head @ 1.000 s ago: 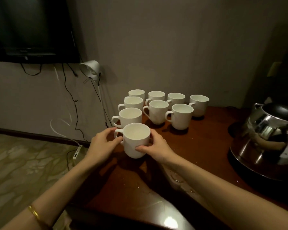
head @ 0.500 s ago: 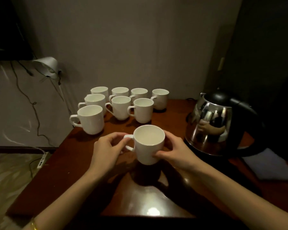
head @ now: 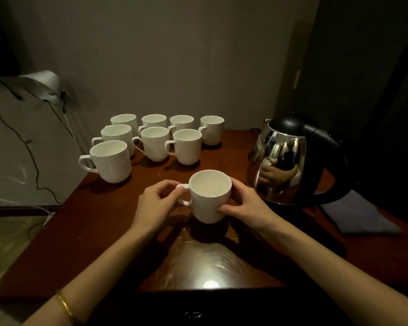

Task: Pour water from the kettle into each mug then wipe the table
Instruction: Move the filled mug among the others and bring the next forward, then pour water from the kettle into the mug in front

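A white mug (head: 210, 198) stands on the dark wooden table (head: 99, 231), in the middle and apart from the others. My left hand (head: 156, 203) pinches its handle. My right hand (head: 243, 203) wraps around its right side, thumb on the front. Several more white mugs (head: 156, 142) cluster at the table's back left, the nearest one (head: 111, 161) at the left edge. A steel kettle (head: 283, 161) with a black lid and handle sits on its base to the right of the held mug. A folded bluish cloth (head: 358, 215) lies beyond the kettle at the right.
A white desk lamp (head: 45, 83) and hanging cables (head: 31, 147) are at the left, off the table. The wall runs right behind the mugs. A glare spot shines on the table's near edge (head: 210, 283). Small water drops lie in front of the held mug.
Both hands have brought the mug from the left cluster rightward to the table's middle, close to the kettle. The view has swung right, revealing the kettle and cloth.
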`<state>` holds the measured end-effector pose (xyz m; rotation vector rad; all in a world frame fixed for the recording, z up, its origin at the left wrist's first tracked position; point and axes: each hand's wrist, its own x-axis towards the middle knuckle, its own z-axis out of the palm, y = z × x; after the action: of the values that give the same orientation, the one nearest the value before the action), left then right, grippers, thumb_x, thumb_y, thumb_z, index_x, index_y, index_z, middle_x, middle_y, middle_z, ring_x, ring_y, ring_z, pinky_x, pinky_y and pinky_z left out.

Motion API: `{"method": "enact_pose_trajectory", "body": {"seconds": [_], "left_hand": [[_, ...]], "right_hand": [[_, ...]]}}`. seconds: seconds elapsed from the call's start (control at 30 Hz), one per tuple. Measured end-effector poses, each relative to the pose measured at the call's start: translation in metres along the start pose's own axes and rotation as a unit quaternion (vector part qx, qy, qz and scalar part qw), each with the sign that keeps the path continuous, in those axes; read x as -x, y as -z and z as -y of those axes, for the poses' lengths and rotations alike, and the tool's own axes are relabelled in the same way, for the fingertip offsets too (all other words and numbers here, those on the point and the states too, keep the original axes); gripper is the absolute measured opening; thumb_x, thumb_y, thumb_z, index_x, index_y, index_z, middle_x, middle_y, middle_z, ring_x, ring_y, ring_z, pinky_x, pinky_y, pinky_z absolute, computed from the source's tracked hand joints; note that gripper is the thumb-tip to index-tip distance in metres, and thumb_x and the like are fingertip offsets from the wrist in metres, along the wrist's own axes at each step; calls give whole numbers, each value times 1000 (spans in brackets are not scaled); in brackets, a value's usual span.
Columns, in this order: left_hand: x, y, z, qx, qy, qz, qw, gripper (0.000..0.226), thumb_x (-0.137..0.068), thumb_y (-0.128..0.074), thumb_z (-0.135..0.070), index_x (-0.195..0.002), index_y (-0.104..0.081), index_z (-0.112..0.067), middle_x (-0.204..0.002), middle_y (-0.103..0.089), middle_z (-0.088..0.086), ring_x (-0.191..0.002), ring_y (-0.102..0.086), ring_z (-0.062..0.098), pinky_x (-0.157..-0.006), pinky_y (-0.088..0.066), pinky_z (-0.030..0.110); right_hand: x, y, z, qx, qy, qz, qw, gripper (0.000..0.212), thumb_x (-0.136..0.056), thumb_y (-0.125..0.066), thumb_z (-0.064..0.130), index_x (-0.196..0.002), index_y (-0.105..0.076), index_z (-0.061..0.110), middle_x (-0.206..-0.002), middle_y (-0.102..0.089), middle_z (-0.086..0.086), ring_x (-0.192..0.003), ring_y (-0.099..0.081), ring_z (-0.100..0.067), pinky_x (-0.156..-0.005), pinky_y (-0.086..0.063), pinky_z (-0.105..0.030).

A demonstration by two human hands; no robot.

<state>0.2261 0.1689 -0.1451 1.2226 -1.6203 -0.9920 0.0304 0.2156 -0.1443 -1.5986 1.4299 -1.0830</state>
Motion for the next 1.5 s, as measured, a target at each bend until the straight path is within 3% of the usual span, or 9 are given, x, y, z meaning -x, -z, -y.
{"method": "enact_pose_trajectory", "body": {"seconds": [0.17, 0.3, 0.43, 0.57, 0.73, 0.97, 1.1, 1.23, 1.5], "left_hand": [[-4, -8, -10, 134, 81, 54, 986, 19, -92, -48, -13, -76, -56, -9, -78, -60, 10, -78, -58, 24, -67, -50, 33], [-9, -14, -10, 156, 94, 79, 980, 27, -88, -44, -6, -62, -46, -9, -71, -47, 10, -72, -49, 22, -55, -44, 27], [-10, -17, -1, 189, 116, 97, 970, 32, -86, -44, -13, -54, -44, -14, -67, -42, 7, -68, -41, 22, -57, -36, 31], [-12, -19, -3, 194, 128, 112, 966, 22, -89, -42, -16, -68, -43, -9, -75, -41, 12, -70, -40, 23, -58, -35, 31], [-12, -21, -6, 191, 116, 121, 967, 24, -92, -40, -16, -73, -51, -8, -82, -49, 13, -75, -47, 22, -63, -41, 31], [-12, -22, -6, 206, 116, 122, 964, 25, -93, -39, -15, -75, -53, -6, -76, -48, 12, -71, -47, 22, -64, -42, 33], [-14, -22, -5, 205, 118, 127, 963, 23, -94, -39, -17, -79, -53, -5, -80, -51, 13, -75, -49, 24, -67, -43, 33], [-14, -21, -5, 206, 118, 132, 963, 24, -93, -39, -16, -78, -54, -6, -80, -51, 13, -75, -49, 24, -68, -43, 34], [-19, -19, 1, 207, 124, 154, 958, 23, -92, -42, -19, -76, -52, -7, -83, -45, 14, -77, -46, 26, -67, -41, 34]], "right_hand": [[1, 3, 4, 36, -7, -2, 999, 77, -75, -73, 8, -140, -33, 18, -126, -45, 13, -123, -40, -5, -86, -40, -4], [7, 9, 15, 83, -11, -30, 996, 92, -74, -75, 18, -147, -19, 15, -149, -33, 0, -136, -32, -15, -108, -33, -27], [24, 28, 39, 140, 37, -66, 987, 86, -78, -71, 22, -146, -20, 17, -148, -36, 0, -136, -32, -11, -112, -30, -31], [43, 57, 63, 312, 118, -122, 935, 77, -82, -67, 24, -145, -24, 18, -149, -34, 1, -131, -23, 1, -108, -21, -17], [55, 100, 70, 361, 162, -258, 882, 65, -81, -67, 14, -138, -38, 9, -143, -43, -8, -135, -33, -14, -112, -24, -27], [64, 122, 28, 281, 96, -411, 862, 60, -79, -69, 12, -133, -43, 9, -130, -50, -8, -120, -45, -15, -100, -35, -26], [60, 112, 8, 126, 22, -442, 888, 51, -80, -67, 10, -126, -46, 13, -113, -51, 6, -109, -47, -8, -88, -40, -23], [49, 110, 4, 68, 7, -499, 864, 21, -78, -67, 8, -94, -57, 17, -85, -59, 5, -93, -61, -21, -78, -49, -33], [37, 112, 18, 17, 11, -526, 851, 20, -78, -65, 5, -86, -60, 23, -80, -63, 6, -84, -64, -15, -76, -55, -35]]}}
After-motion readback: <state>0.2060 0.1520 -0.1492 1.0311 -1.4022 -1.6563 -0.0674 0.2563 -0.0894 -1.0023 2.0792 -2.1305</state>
